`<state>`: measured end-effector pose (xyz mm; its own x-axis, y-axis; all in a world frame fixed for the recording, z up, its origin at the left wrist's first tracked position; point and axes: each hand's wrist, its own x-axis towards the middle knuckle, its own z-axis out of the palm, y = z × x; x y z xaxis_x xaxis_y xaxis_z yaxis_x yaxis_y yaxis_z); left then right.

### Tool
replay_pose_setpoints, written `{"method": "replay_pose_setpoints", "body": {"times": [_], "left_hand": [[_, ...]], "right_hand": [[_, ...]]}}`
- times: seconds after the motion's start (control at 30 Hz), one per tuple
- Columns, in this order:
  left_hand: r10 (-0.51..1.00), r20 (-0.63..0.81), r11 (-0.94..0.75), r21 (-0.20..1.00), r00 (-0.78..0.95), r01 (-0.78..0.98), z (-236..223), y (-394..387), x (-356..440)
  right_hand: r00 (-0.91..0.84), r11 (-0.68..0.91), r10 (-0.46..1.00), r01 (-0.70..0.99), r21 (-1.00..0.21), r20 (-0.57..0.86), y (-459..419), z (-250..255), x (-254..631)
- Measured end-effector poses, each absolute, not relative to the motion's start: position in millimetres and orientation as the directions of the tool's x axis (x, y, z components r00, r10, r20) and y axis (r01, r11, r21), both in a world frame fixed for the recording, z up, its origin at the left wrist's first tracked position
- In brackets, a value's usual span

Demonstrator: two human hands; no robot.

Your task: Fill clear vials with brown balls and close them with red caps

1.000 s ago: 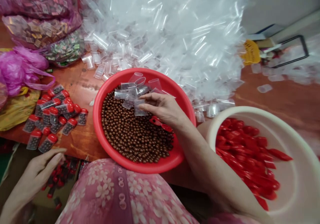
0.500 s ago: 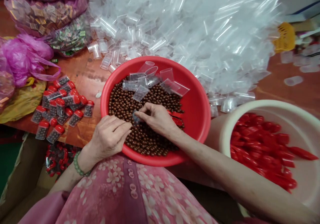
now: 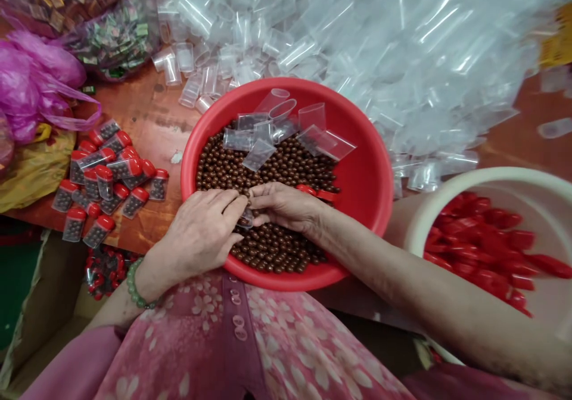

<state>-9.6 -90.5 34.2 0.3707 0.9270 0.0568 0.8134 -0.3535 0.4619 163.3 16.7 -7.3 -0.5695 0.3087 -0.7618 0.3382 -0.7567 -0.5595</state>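
A wide red basin (image 3: 379, 155) in front of me holds a mass of small brown balls (image 3: 277, 251). Low over them, my left hand (image 3: 201, 227) curls its fingers and thumb about a small clear plastic container (image 3: 245, 218), largely hidden by the fingers. From the other side my right hand (image 3: 286, 206) has its fingers closed at the container's right edge. Whether balls are inside it is hard to make out. Several empty clear containers (image 3: 259, 154) lie on the balls at the back. Red caps (image 3: 307, 189) lie just behind my right hand.
Filled, red-capped containers (image 3: 105, 173) are piled at the left, with a cardboard box (image 3: 31, 304) below the table edge. Behind the basin spreads a heap of clear containers (image 3: 286, 48). A white tub (image 3: 420, 233) of red caps stands right. Pink bags (image 3: 40, 78) sit back left.
My left hand has moved right and reached the clear container, meeting my right hand there. The view has shifted slightly, so the basin sits a little higher and further right.
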Motion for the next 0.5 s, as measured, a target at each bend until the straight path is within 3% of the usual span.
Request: {"method": "replay_pose_setpoints", "body": {"times": [0.13,0.33,0.5], "left_hand": [[0.93,0.09,-0.356,0.462,0.356,0.812,27.2,-81.0,-6.7],[0.949,0.134,-0.273,0.803,0.287,0.53,38.2,-70.0,-6.6],[0.967,0.147,-0.243,0.782,0.209,0.574,41.6,-64.6,-10.4]], "right_hand": [[-0.606,-0.771,0.281,0.319,-0.551,-0.744,15.8,-4.0,165.2],[-0.683,-0.7,0.376,0.234,-0.674,-0.627,15.5,7.3,169.3],[-0.674,-0.481,0.542,0.241,-0.843,-0.502,15.7,20.4,176.9]]}}
